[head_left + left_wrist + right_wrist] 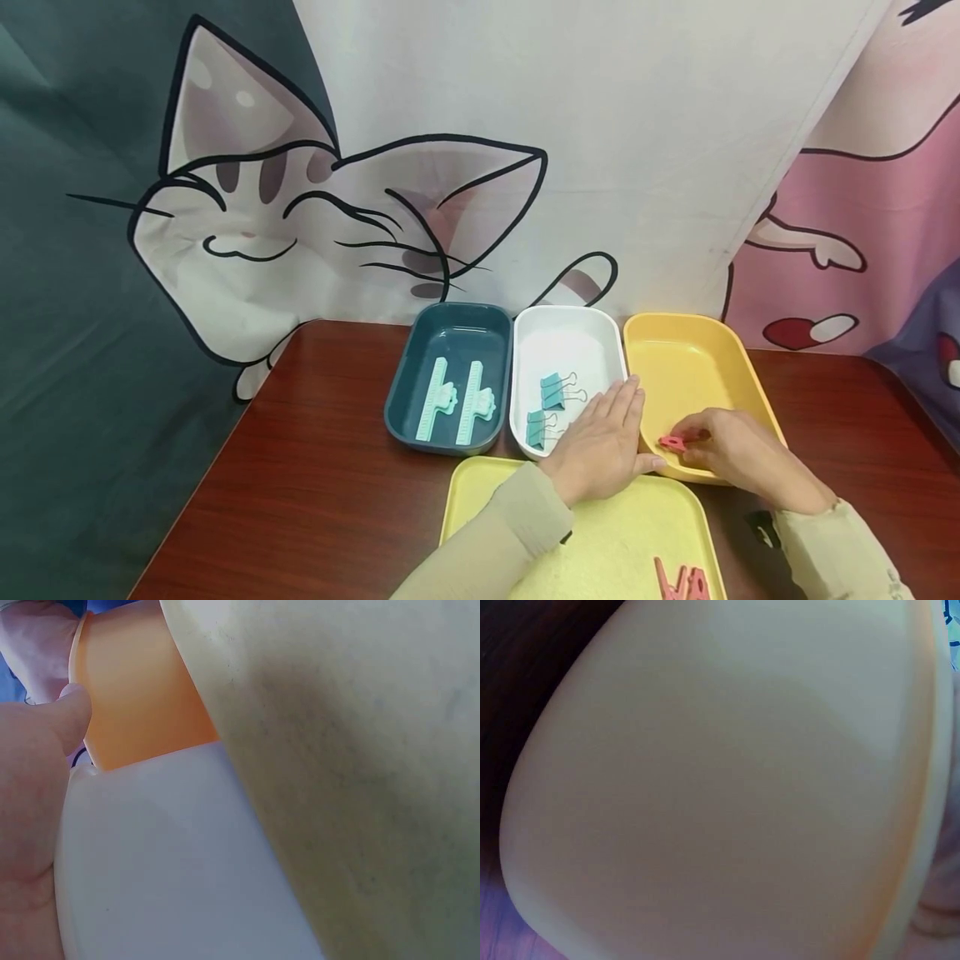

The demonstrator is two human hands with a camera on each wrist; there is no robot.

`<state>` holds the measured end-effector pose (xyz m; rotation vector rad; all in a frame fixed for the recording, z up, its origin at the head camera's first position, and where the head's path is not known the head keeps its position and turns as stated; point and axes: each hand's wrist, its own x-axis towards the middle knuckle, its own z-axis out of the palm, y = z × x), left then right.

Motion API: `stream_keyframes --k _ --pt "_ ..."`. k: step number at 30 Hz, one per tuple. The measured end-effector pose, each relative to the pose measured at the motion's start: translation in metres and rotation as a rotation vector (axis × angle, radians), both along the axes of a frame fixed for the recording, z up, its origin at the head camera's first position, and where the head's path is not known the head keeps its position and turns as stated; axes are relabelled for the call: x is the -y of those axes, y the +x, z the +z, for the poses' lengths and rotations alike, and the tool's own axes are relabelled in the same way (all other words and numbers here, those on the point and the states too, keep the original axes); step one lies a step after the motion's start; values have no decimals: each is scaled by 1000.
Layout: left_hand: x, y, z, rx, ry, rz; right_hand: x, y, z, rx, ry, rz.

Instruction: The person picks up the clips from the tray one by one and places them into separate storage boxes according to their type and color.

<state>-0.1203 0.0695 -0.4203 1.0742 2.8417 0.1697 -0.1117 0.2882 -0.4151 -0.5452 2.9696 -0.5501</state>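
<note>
In the head view my right hand [738, 450] reaches into the front of the yellow tray [686, 367] and pinches a pink-red clothespin [672, 443] low over its floor. My left hand [602, 446] lies with straight fingers across the front right rim of the white tray [566, 333], its thumb touching the yellow tray's front left corner. Two teal binder clips [553, 392] sit in the white tray beside that hand. The left wrist view has part of the left hand [34, 802] along the white tray's outer wall [172, 847]. The yellow tray's wall [720, 787] fills the right wrist view, hiding the clothespin.
A dark blue tray [472, 333] at the left holds two mint ruler-shaped clips [432, 400]. Nearest me is a flat pale yellow tray [600, 542], with more pink-red clothespins [697, 585] at its lower right. A printed curtain [637, 125] hangs behind the brown table [315, 450].
</note>
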Motion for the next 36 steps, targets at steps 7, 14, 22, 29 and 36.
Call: stream_keyframes --k 7,14,22,29,36 --pt "0 0 0 -9 -1 -1 1 -2 0 46 6 9" --pt "0 -1 0 -12 0 0 2 -5 1 105 10 -9" --pt "-1 0 0 -5 -1 4 2 -6 -1 118 11 -27" --pt "-1 0 0 -8 -10 0 1 -5 -4 82 4 -9" --pt "-1 0 0 -8 -10 0 0 -5 -4 87 -5 -11"
